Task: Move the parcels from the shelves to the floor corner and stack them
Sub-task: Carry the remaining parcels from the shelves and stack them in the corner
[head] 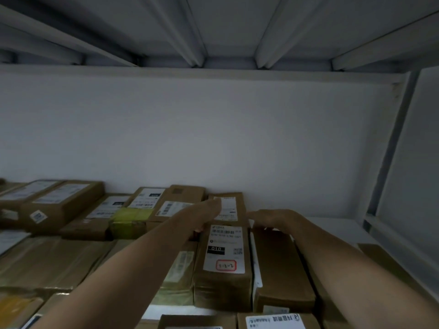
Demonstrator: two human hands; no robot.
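Nearest us, two bare forearms reach over the parcels (59, 205) packed on the shelf (332, 226). We take as landmark the labelled box (223, 255), which lies lengthwise with a red-framed sticker at its near end. The left hand (206, 213) is at its far left corner, fingers stretched toward the box behind; blur hides whether they grip. The right hand (270, 219) is at its far right, over the far end of the plain box (282, 269) that touches its right side. Its fingers are bent downward, but we cannot tell if they hold anything. Left of the labelled box lies a yellow parcel (130, 219); behind it rises the wall (213, 138).
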